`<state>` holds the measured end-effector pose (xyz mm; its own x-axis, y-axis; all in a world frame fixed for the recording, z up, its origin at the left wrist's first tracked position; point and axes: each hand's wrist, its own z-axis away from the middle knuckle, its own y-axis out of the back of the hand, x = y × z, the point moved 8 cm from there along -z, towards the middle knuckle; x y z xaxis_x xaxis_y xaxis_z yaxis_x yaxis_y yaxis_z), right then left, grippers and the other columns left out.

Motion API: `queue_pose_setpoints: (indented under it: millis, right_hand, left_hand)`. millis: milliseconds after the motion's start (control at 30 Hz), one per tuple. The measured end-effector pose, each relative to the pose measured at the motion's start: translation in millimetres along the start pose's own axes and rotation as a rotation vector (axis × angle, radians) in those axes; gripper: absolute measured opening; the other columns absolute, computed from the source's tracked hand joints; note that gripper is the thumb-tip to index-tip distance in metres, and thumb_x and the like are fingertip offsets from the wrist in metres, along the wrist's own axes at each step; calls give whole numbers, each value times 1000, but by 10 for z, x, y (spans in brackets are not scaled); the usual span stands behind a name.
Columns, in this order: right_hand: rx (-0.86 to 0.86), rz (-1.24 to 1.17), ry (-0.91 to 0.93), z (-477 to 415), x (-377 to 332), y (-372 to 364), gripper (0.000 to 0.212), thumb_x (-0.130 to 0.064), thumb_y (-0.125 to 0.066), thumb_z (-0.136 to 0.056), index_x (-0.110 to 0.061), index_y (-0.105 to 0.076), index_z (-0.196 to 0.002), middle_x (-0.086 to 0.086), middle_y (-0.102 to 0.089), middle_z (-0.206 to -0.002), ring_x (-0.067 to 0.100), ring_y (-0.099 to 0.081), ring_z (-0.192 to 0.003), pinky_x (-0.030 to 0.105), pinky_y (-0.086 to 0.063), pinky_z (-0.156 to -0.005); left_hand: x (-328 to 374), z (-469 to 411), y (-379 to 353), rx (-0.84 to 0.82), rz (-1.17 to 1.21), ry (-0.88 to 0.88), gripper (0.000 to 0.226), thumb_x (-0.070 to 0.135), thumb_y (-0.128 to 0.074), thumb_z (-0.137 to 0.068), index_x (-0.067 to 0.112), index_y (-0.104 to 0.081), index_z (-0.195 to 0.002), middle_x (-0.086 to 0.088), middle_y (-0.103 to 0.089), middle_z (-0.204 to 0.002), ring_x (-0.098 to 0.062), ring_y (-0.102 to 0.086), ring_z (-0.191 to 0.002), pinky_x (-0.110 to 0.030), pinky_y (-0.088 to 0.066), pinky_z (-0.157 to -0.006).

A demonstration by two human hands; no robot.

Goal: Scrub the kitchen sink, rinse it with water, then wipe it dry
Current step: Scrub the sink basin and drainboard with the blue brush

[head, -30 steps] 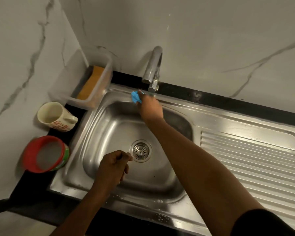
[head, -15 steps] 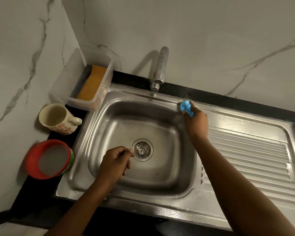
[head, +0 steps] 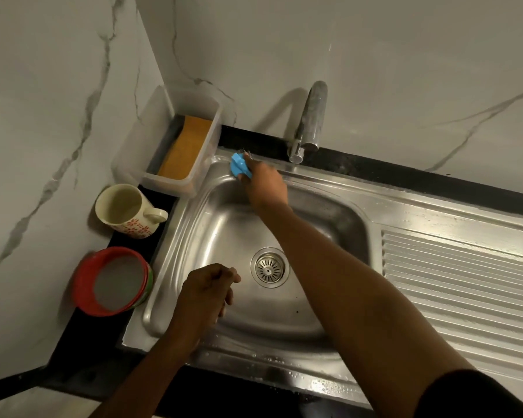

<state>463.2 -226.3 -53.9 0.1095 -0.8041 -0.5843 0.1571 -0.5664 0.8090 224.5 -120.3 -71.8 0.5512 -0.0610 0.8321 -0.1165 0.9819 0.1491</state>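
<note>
Head view: right hand (head: 266, 184) is reaching across the basin, fingers clamped on a blue scrubber (head: 239, 167). It is pressing the scrubber at the far-left rim corner of the sink (head: 284, 362), left of the tap (head: 313, 116) and just beside a clear tub (head: 175, 184). Left hand (head: 206, 292) is hovering over the near-left basin, fingers curled together in a fist, nothing showing in it. Scrubbing is looking underway; droplets are sitting on the near rim. Doing it well likely means keeping the scrubber flat into the corner seam, working short overlapping strokes, steering clear of the tub, then moving down the walls towards the drain (head: 269, 267).
</note>
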Motion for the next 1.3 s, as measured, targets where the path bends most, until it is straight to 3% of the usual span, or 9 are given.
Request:
queue_pose_setpoints:
  millis: [167, 333, 567, 733, 933, 1067, 1300]
  right_hand:
    - [90, 51, -117, 331, 765, 390, 53, -39, -58, -104, -41, -43, -155, 10, -70, -128, 28, -69, -111, 45, -58, -93]
    - [221, -11, -288, 646, 1250, 735, 57, -30, -62, -104, -34, -43, -157, 8, -68, -134, 24, -67, -117, 37, -53, -96]
    - [95, -49, -150, 181, 420, 116, 54, -34, -58, -103, -38, -43, -155, 9, -69, -129, 26, -68, -111, 45, -57, -96]
    - [3, -68, -34, -181, -256, -242, 53, -35, -62, -103, -29, -47, -153, 5, -68, -131, 21, -66, -115, 45, -56, -101]
    - [42, -23, -40, 87, 297, 51, 54, -40, -59, -103, -37, -44, -154, 7, -68, -133, 24, -67, -114, 47, -58, -97]
    - [116, 32, -114, 319, 712, 368, 54, -37, -61, -104, -37, -43, -155, 8, -68, -134, 23, -67, -114, 41, -58, -96]
    - [107, -36, -138, 221, 477, 308, 54, -27, -65, -102, -26, -48, -154, 10, -66, -138, 26, -65, -121, 44, -56, -102]
  left_hand:
    - [67, -19, -10, -2, -42, -15, 24, 24, -60, -105, 15, -75, -89, -8, -66, -61, -18, -51, -47, -25, -41, -43]
    - [89, -54, 23, -2, -13, -21, 24, 21, -60, -104, 12, -75, -88, -10, -64, -60, -16, -49, -47, -22, -40, -43]
    - [33, -75, 97, 14, -22, -8, 24, 25, -60, -105, 15, -75, -90, -8, -67, -61, -15, -52, -46, -21, -41, -43]
    - [-14, -54, 136, -2, 10, 13, 22, 28, -63, -103, 15, -75, -90, -9, -67, -62, -20, -55, -46, -23, -43, -41]
    - [-16, 19, 254, 44, -16, -7, 24, 24, -61, -104, 15, -76, -88, -10, -66, -61, -21, -51, -46, -23, -38, -42]
    - [4, 60, 340, 48, -19, -28, 24, 24, -60, -104, 16, -76, -88, -10, -66, -61, -20, -51, -46, -22, -38, -43]
    - [438, -95, 440, 87, -139, -197, 21, 25, -65, -101, 16, -74, -84, -5, -66, -59, -11, -52, -43, -31, -44, -50]
